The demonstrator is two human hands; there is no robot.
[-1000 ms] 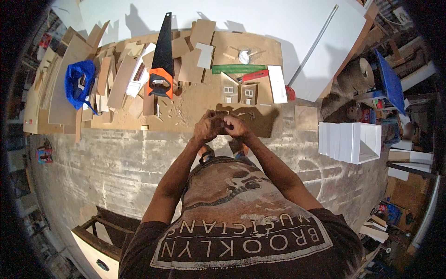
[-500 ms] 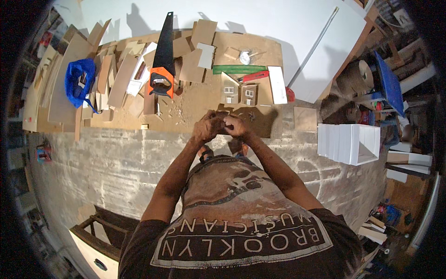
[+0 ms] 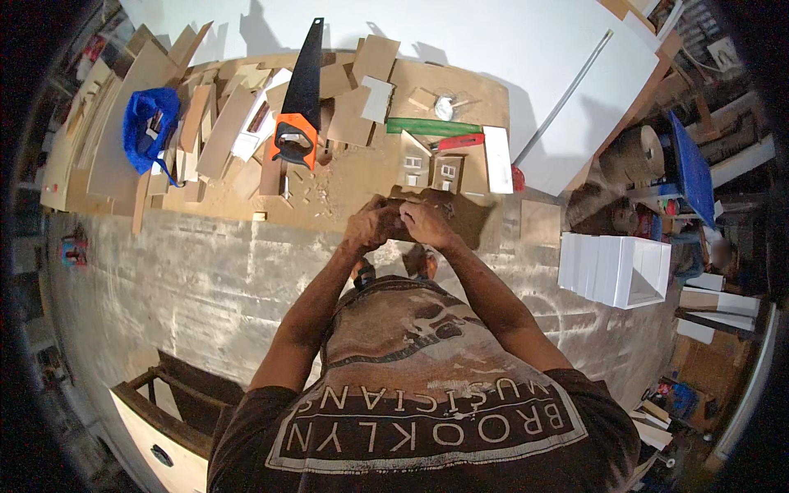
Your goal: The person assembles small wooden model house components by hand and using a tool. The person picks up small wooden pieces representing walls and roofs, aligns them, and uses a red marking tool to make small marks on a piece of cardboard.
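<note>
Close together at the near edge of the work surface (image 3: 329, 209) are my left hand (image 3: 371, 223) and my right hand (image 3: 426, 223). Fingers of both are closed in a pinch, and what they hold is too small and shaded to make out. Just beyond them stand small model house walls (image 3: 415, 159) with white window frames. A red-handled tool (image 3: 460, 141), perhaps a utility knife, lies against a green strip (image 3: 431, 126) behind the walls. To the right is a white flat piece (image 3: 498, 160). A handsaw (image 3: 296, 135) with an orange and black handle lies to the left.
Offcuts of board (image 3: 226, 131) and a blue bag (image 3: 149, 131) crowd the left side. A small round white container (image 3: 445, 107) sits at the back. A long metal bar (image 3: 567, 94) rests on the white panel (image 3: 485, 33). On the floor at right stands a white box (image 3: 604, 267).
The view has shifted slightly, moving the bench items a little to the right. My hands stay together in nearly the same place, the fingers slightly rearranged.
</note>
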